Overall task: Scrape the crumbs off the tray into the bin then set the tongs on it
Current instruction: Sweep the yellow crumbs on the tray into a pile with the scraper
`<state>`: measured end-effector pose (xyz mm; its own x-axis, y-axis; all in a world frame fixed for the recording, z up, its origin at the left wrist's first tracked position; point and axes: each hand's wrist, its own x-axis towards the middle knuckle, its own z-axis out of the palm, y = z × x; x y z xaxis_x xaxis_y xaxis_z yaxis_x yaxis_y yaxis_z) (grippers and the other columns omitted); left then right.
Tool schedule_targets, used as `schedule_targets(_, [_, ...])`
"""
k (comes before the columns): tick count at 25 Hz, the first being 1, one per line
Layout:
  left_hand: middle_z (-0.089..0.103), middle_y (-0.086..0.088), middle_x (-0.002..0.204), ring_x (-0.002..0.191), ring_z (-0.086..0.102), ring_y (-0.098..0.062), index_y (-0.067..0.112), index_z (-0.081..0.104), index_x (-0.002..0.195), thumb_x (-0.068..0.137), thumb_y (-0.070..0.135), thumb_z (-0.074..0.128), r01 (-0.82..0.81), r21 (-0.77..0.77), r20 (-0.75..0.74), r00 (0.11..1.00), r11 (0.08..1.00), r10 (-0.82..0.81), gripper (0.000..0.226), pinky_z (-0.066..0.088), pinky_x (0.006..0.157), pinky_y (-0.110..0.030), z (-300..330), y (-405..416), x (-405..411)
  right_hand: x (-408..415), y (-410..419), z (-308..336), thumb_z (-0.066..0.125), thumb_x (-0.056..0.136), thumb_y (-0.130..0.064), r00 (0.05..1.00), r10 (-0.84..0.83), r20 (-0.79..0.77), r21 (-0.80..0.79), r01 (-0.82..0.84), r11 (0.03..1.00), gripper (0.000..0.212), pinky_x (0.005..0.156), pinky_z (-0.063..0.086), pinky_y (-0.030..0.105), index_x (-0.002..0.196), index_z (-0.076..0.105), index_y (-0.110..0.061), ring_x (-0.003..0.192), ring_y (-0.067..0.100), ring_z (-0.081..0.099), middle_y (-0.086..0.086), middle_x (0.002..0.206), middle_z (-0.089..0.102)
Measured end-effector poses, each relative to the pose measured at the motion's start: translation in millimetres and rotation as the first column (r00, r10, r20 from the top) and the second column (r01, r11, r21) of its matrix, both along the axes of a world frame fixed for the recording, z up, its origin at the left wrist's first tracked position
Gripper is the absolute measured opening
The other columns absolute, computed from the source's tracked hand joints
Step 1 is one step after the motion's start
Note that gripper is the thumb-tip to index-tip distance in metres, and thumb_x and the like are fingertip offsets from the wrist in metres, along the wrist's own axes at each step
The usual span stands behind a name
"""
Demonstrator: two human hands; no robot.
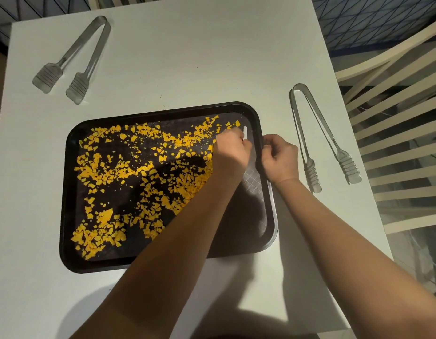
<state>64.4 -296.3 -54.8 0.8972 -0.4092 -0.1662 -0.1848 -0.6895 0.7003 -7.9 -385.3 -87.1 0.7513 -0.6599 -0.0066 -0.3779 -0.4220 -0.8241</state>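
Observation:
A black tray (65,192) lies in the middle of the white table, strewn with yellow crumbs (114,172) over its left and centre. My left hand (230,149) reaches across to the tray's far right corner and is closed on a clear flat scraper (254,178) with a grid pattern, which stands along the right side of the tray. My right hand (279,159) is curled around the tray's right rim. One pair of clear tongs (75,57) lies at the far left of the table, another pair of tongs (319,140) just right of the tray.
The white table (187,57) ends close to the right of the right-hand tongs. A cream slatted chair (395,143) stands beyond that edge. Something pale and translucent (417,253) sits on the floor below the chair; I cannot tell what it is.

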Motion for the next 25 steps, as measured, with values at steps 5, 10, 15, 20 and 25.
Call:
schedule_targets(5, [0.044, -0.005, 0.061, 0.057, 0.040, -0.017, -0.006, 0.061, 0.075, 0.077, 0.001, 0.058, 0.060, -0.116, 0.049, 0.997, 0.991, -0.054, 0.008, 0.029, 0.050, -0.020, 2, 4, -14, 0, 0, -1, 0.041, 0.077, -0.017, 1.000, -0.003, -0.015, 0.001, 0.003, 1.000, 0.034, 0.060, 0.042, 0.024, 0.094, 0.066, -0.002, 0.067, 0.031, 0.060, 0.020, 0.075, 0.066])
schedule_targets(10, [0.063, -0.020, 0.085, 0.076, 0.059, -0.027, -0.004, 0.061, 0.092, 0.086, 0.006, 0.052, 0.019, 0.086, -0.056, 0.998, 0.996, -0.014, 0.015, 0.046, 0.068, -0.033, 4, -9, 5, 0, 0, 0, 0.042, 0.077, -0.015, 1.000, 0.005, 0.004, -0.015, -0.005, 1.000, 0.032, 0.058, 0.038, 0.022, 0.092, 0.066, -0.001, 0.062, 0.028, 0.056, 0.019, 0.071, 0.065])
schedule_targets(15, [0.064, -0.020, 0.088, 0.081, 0.063, -0.030, -0.002, 0.061, 0.092, 0.086, 0.009, 0.053, -0.079, 0.056, -0.012, 0.997, 0.995, 0.080, 0.015, 0.049, 0.072, -0.036, 2, -5, 16, -1, 0, -1, 0.041, 0.077, -0.016, 1.000, -0.004, 0.005, -0.012, 0.004, 1.000, 0.033, 0.059, 0.039, 0.021, 0.093, 0.066, -0.001, 0.062, 0.028, 0.056, 0.019, 0.072, 0.065])
schedule_targets(20, [0.064, -0.022, 0.092, 0.087, 0.061, -0.032, -0.004, 0.061, 0.095, 0.086, 0.008, 0.053, 0.007, 0.076, -0.049, 0.999, 0.997, -0.004, 0.017, 0.046, 0.075, -0.035, 4, -19, 6, 0, 0, -1, 0.042, 0.077, -0.015, 1.000, 0.003, 0.010, -0.021, -0.002, 1.000, 0.032, 0.058, 0.037, 0.021, 0.091, 0.066, -0.001, 0.063, 0.031, 0.058, 0.021, 0.071, 0.065])
schedule_targets(25, [0.065, -0.016, 0.095, 0.085, 0.064, -0.025, -0.001, 0.060, 0.103, 0.090, 0.012, 0.050, -0.185, 0.112, -0.012, 0.982, 0.976, 0.188, 0.021, 0.046, 0.067, -0.030, 4, -9, 19, -1, 0, -2, 0.041, 0.077, -0.017, 1.000, -0.004, 0.006, -0.011, 0.004, 1.000, 0.033, 0.060, 0.042, 0.024, 0.093, 0.066, -0.002, 0.065, 0.030, 0.059, 0.018, 0.073, 0.066])
